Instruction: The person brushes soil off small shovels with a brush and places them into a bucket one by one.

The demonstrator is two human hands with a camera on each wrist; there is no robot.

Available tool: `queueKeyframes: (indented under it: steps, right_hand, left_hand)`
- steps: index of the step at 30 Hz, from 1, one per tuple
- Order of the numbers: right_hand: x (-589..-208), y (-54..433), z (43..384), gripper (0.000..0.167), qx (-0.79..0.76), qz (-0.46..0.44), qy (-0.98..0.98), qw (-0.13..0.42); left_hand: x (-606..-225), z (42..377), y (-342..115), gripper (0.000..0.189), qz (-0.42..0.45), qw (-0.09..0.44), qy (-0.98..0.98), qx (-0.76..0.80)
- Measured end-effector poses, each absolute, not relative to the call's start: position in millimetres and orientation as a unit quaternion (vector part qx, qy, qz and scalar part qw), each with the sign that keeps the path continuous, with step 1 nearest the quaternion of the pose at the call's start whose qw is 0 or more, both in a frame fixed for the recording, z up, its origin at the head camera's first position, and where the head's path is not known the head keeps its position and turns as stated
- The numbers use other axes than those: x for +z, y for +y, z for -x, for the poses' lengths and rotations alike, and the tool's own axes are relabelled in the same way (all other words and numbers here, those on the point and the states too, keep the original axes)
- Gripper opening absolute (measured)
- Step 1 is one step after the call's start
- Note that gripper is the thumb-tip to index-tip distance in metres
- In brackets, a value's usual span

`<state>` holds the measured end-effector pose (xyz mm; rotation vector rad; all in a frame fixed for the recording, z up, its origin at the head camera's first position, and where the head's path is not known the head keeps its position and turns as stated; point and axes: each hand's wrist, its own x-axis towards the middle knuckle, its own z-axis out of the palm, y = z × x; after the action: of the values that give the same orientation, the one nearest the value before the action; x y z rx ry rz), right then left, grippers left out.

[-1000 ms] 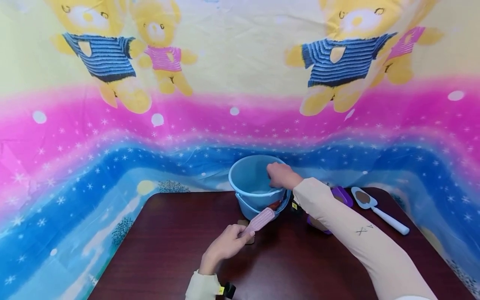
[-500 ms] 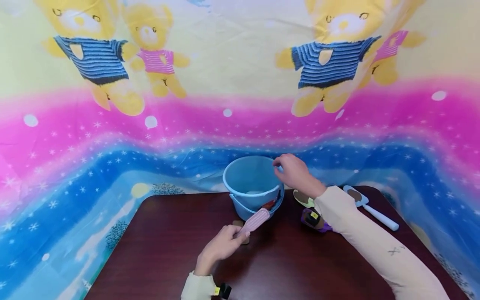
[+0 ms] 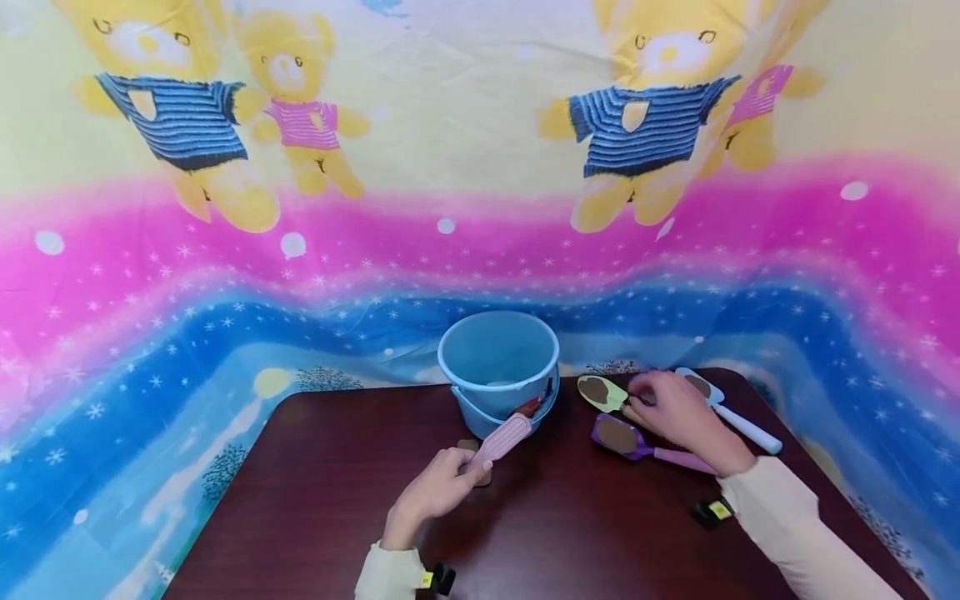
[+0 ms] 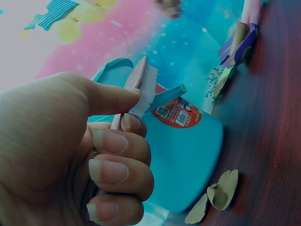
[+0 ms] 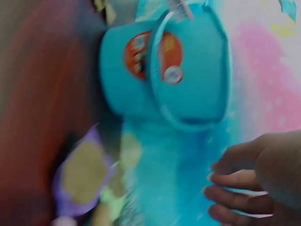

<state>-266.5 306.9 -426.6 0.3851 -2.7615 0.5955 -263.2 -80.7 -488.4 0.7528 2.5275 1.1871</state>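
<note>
My left hand (image 3: 438,487) pinches a pink brush (image 3: 502,442) between thumb and fingers. White bristles (image 4: 149,89) show on the brush in the left wrist view. It is held in front of a blue bucket (image 3: 468,408), which stands upright with its handle down. My right hand (image 3: 686,421), fingers loosely bent, is over the small shovels at the right; nothing shows in its grasp in the blurred right wrist view. Nearest it are a green shovel (image 3: 596,392) and a purple shovel (image 3: 618,435) with a pink handle. Part of the shovels is hidden behind the hand.
A light blue shovel (image 3: 750,429) with a pale handle lies near the table's right edge. Small tan pieces (image 4: 223,188) lie on the dark table (image 3: 337,500) beside the bucket. A printed cloth (image 3: 450,200) with bears hangs behind.
My right hand has left the bucket's rim and moved right and down to the shovels. The left hand still holds the brush before the bucket; the head view has shifted slightly.
</note>
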Motion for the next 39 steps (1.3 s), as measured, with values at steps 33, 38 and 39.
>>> queueKeyframes:
  steps: [33, 38, 39]
  right_hand:
    - [-509, 362, 242, 0.006, 0.186, -0.134, -0.973, -0.017]
    - [-492, 346, 231, 0.009, 0.178, -0.16, -0.971, -0.013]
    - [-487, 341, 228, 0.01, 0.178, -0.169, -0.969, -0.012]
  left_hand:
    - [-479, 258, -84, 0.027, -0.266, 0.115, 0.859, 0.421]
    - [-478, 257, -82, 0.028, -0.263, 0.119, 0.858, 0.424]
    - [-478, 256, -80, 0.027, -0.263, 0.12, 0.858, 0.424]
